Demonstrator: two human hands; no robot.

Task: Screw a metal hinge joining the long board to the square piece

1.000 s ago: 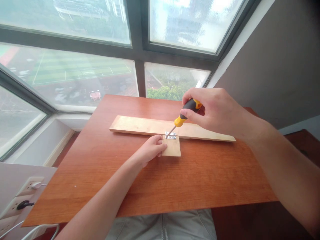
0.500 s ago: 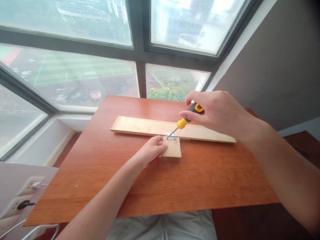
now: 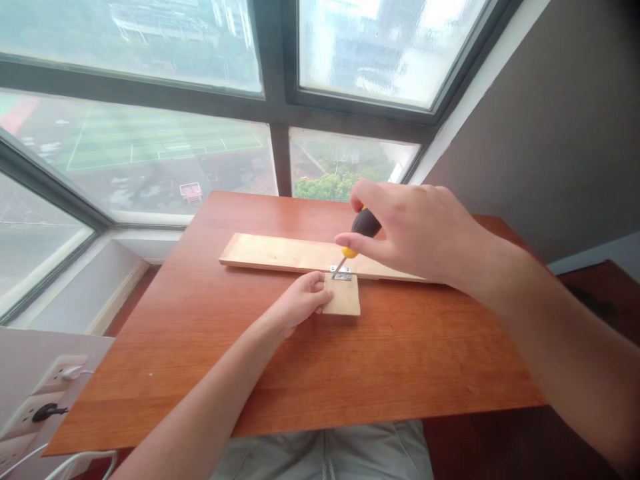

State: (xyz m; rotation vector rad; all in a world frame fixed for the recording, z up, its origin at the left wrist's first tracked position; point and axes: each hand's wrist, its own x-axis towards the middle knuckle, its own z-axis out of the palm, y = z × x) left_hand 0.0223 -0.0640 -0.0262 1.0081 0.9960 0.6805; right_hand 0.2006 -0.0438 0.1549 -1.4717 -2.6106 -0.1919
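My right hand (image 3: 400,227) grips a screwdriver (image 3: 367,223) with a black and yellow handle, held at a slant. Its tip meets the left part of a small metal hinge (image 3: 343,274). The hinge lies across the seam between a small square wooden piece (image 3: 345,300) and a long wooden board (image 3: 280,252). Pinched at its left edge, the square piece is held by my left hand (image 3: 306,297). Whether a screw sits under the tip is too small to tell. My right hand and forearm hide the board's right end.
The brown wooden table (image 3: 390,360) carries the boards. Behind it stand grey-framed windows (image 3: 280,113). At the lower left, wall sockets (image 3: 53,393) hold plugs, with a white cable (image 3: 83,457) by the table edge. A grey wall (image 3: 550,147) rises on the right.
My right hand has shifted left and rolled over the handle, and the screwdriver now stands steeper. The left hand keeps its hold on the square piece.
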